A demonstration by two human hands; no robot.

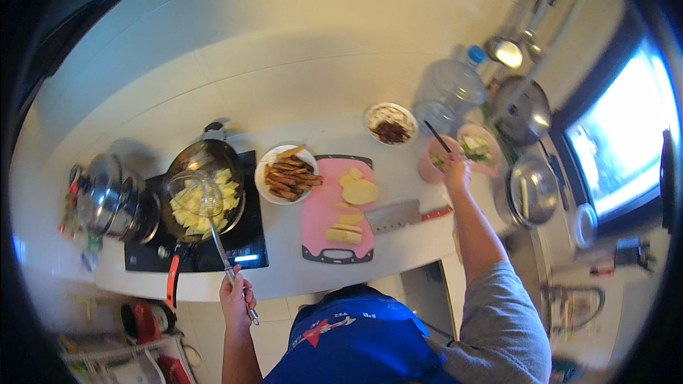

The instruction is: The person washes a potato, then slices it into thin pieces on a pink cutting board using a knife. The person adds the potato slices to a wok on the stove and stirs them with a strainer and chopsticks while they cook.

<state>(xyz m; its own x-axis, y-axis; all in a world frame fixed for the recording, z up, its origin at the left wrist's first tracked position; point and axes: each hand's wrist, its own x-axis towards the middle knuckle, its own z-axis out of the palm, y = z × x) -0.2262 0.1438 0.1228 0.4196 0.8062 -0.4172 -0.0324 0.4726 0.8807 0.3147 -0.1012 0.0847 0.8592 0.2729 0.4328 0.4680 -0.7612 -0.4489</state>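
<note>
— Where's the skimmer (218, 239) now?

— At the left of the bench (405, 249), its wire head (207, 199) down in the pan (201, 153) among the pale chunks (188, 208). The pan sits on the black cooktop (252, 236), its red handle (173, 277) pointing back toward the body

— And the hands?

— The left hand (237, 293) is closed round the skimmer, near the far end of its grip. The right hand (456, 166) is out at the pink container (428, 169), fingers bent by the lower end of a dark stick (437, 136); I can't tell whether they really grip it

— How would you work the skimmer well from there?

— I'd slide the wire under the chunks rather than press down, since soft pieces could break, and follow the curved wall. Held so far back, it should steer best in small, slow strokes

— Anything to watch?

— The wide reach. Neither hand steadies the pan, so a hard push might swing it. I'd look back before each stroke
</note>
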